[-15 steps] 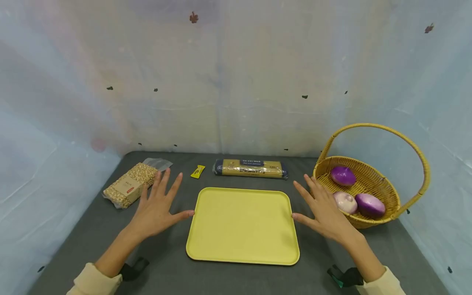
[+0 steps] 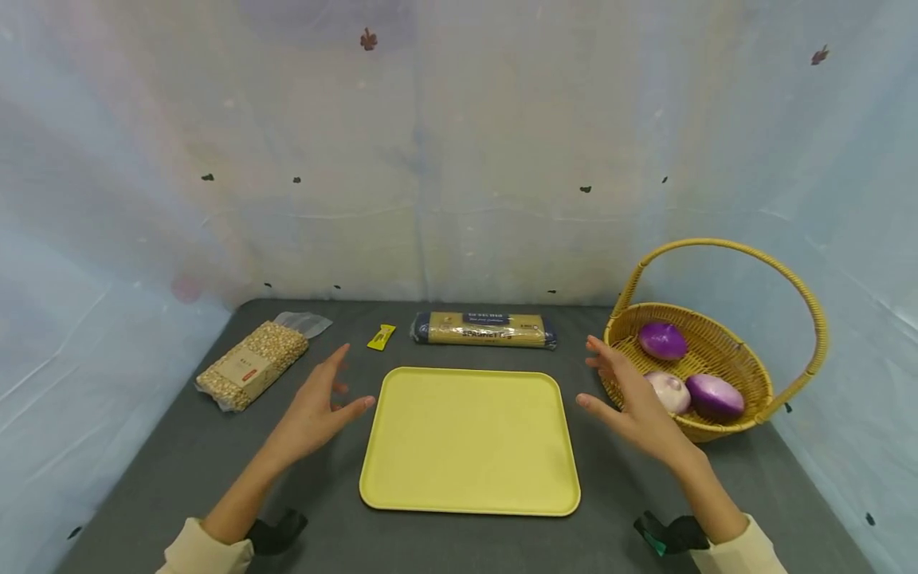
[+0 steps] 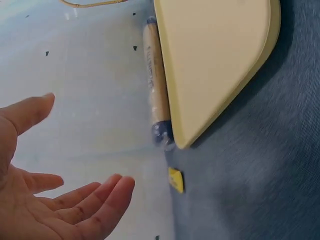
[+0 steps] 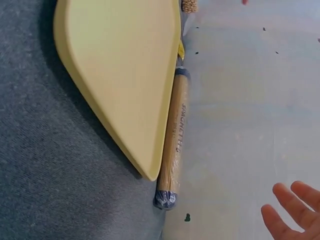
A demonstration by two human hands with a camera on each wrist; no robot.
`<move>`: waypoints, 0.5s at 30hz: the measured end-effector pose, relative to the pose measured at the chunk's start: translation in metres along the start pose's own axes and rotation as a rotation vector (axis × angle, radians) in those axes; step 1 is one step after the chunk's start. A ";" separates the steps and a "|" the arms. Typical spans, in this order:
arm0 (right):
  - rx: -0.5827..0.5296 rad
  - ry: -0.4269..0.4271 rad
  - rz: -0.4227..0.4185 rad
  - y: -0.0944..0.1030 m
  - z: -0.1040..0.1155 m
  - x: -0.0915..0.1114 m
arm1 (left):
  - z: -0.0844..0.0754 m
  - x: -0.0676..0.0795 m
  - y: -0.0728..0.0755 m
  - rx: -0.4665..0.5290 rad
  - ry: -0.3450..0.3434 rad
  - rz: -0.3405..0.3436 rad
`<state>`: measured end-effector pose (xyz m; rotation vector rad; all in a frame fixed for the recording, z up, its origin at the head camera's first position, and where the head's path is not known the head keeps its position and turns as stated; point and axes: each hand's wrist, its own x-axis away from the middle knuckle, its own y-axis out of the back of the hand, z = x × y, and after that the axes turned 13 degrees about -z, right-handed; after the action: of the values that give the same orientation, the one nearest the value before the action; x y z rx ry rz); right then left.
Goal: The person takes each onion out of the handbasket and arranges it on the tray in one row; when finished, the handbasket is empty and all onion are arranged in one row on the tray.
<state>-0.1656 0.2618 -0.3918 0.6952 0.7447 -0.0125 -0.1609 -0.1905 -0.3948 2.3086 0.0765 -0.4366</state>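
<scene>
Over the left side of the yellow tray [image 2: 469, 442], my left hand [image 2: 311, 414] hovers with its thumb toward the tray's edge and its fingers apart from anything. In the left wrist view the fingers [image 3: 107, 205] are relaxed and the palm holds nothing. My right hand [image 2: 638, 406] is raised between the tray and the wicker basket [image 2: 696, 430], overlapping the basket's near-left rim in the head view. Its fingers [image 4: 295, 207] are loosely extended, with nothing in them. The tray lies flat on the grey tabletop, its surface bare.
Behind the tray lie a spaghetti pack [image 2: 484, 330] and a small yellow packet [image 2: 382, 337]. A bag of pale kernels [image 2: 251, 367] rests at the back left. The basket, with its tall handle [image 2: 814, 307], holds purple onions [image 2: 715, 397] and a paler onion [image 2: 668, 392].
Both hands have turned from palm-down, spread fingers to palms facing inward, with fingers closer together. The tray, packs and basket stay in place; the head view has shifted slightly.
</scene>
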 end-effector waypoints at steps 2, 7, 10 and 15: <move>-0.046 0.008 -0.036 0.001 -0.002 -0.001 | 0.003 0.001 -0.005 0.017 0.000 -0.002; -0.125 0.024 -0.096 0.008 -0.001 -0.005 | 0.015 0.005 -0.021 0.030 0.010 0.021; -0.165 0.009 -0.112 0.015 0.007 -0.008 | 0.022 0.008 -0.032 0.082 0.057 0.063; -0.210 -0.057 -0.135 0.025 0.017 -0.012 | 0.031 0.010 -0.048 0.166 0.180 0.116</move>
<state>-0.1579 0.2685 -0.3608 0.4418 0.7249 -0.0756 -0.1695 -0.1796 -0.4517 2.4963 -0.0060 -0.1811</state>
